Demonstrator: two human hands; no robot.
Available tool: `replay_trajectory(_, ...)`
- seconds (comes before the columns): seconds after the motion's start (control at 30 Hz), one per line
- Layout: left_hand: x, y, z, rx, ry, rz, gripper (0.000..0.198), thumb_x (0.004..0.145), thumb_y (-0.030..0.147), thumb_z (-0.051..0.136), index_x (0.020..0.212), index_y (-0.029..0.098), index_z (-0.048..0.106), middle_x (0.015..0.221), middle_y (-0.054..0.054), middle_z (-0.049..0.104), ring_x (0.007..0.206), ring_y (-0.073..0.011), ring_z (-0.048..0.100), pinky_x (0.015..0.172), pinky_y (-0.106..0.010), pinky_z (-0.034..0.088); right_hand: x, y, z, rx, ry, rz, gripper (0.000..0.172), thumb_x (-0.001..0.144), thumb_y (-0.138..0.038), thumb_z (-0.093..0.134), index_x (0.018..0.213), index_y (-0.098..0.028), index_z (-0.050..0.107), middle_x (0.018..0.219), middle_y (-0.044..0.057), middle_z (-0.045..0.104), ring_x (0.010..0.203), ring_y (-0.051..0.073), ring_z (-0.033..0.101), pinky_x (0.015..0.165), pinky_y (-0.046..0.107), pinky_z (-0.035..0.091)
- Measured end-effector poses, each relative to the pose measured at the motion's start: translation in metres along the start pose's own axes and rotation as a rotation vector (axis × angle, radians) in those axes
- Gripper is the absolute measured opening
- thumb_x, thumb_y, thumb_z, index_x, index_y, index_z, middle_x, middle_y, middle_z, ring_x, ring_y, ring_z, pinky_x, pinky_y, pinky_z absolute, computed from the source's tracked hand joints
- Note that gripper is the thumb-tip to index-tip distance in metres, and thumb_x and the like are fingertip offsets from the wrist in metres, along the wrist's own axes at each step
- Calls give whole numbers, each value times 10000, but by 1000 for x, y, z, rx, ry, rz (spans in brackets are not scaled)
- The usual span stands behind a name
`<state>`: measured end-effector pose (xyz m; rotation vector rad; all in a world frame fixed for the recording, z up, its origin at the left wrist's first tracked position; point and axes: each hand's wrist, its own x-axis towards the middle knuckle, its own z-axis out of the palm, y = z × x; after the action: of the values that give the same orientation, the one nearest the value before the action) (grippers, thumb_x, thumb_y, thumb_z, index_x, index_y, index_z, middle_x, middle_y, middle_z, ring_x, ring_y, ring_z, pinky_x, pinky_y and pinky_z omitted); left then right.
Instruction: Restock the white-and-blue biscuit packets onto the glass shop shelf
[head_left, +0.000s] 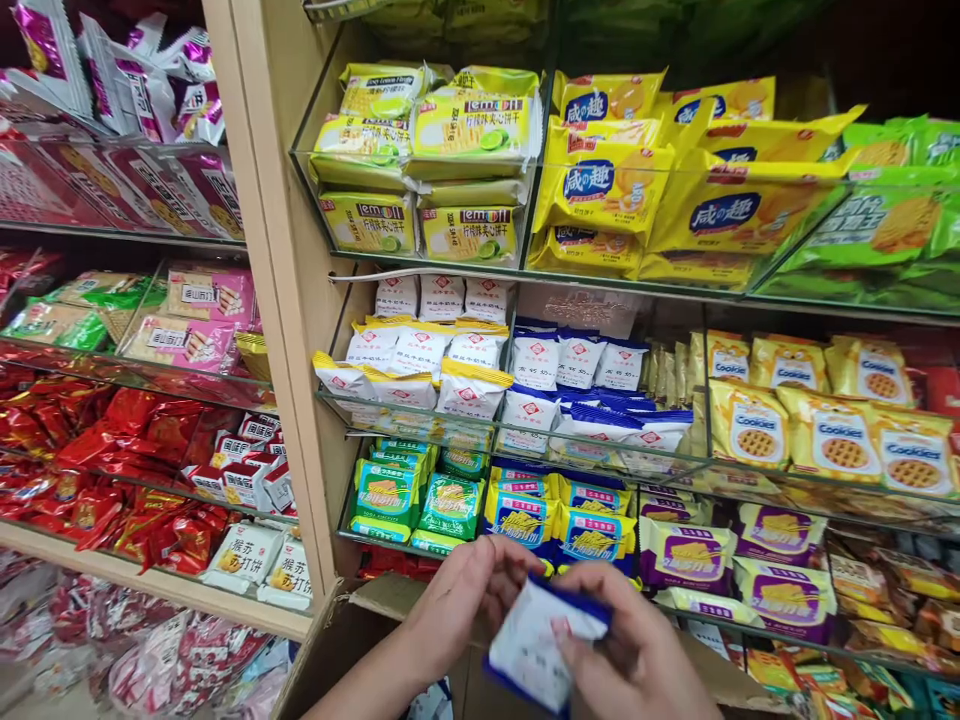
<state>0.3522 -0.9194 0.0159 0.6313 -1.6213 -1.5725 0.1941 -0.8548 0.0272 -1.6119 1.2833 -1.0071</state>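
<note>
And here you are, both hands over the open cardboard box [386, 596], right up against the lowest tier of the snack shelves. Your right hand [628, 640] has the action: it grasps a white packet with blue ends [531, 645], thumb pressed across the printed front, the other fingers round its right edge and behind. The packet sits tilted, between your two hands, above the box. Your left hand [459, 592] is up close at the packet's top left corner, fingers curled inward; whether they actually grip it, I can't tell from here.

Down below, part of another blue-and-white packet [433, 700] shows inside the box, between your forearms. Straight ahead, just beyond your fingers, come the blue-and-yellow biscuit packs [520, 517], green packs [385, 497] to their left, purple packs [688, 555] to their right. One tier up, look at the blue-ended white packets [536, 362], looking much like the one you hold, standing in rows behind a clear front panel, with yellow-ended white packets [416, 352] to their left and yellow cookie bags [840, 440] farther right.
</note>
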Motion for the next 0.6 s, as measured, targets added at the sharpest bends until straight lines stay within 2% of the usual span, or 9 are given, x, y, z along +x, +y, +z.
replay_trajectory(0.1,-1,5,5,306,76,105,415,842,527,348,851,155,533,719,-13,526,637,-123,480,588,-227,389,19,1,11,199,141,-32,185,768,-389,507,838,-224,459,735,-26,490,640,117,475,567,232,412)
replay_trajectory(0.2,0,6,9,494,132,149,307,883,402,340,782,162,502,697,1,496,642,-120,448,593,-223,361,30,6,21,225,213,-89,280,755,-454,518,689,-190,455,630,-43,415,572,96,388,514,213,333)
replay_trajectory(0.27,2,4,10,516,138,129,311,886,394,322,738,168,477,645,16,459,585,-111,408,535,-217,330,32,9,23,238,214,-66,322,755,-478,513,649,-182,445,612,-44,407,570,92,374,517,208,322)
replay_trajectory(0.43,5,-1,11,476,150,81,318,869,427,347,681,182,425,586,41,388,525,-97,342,471,-208,278,31,16,19,472,235,128,380,719,-530,538,618,-189,403,516,-76,338,463,67,274,412,185,227)
replay_trajectory(0.6,4,0,12,428,180,63,338,863,447,355,684,174,443,574,44,379,509,-86,333,448,-192,275,31,21,22,592,308,103,373,695,-495,596,601,-175,430,509,-74,374,475,65,291,432,180,242)
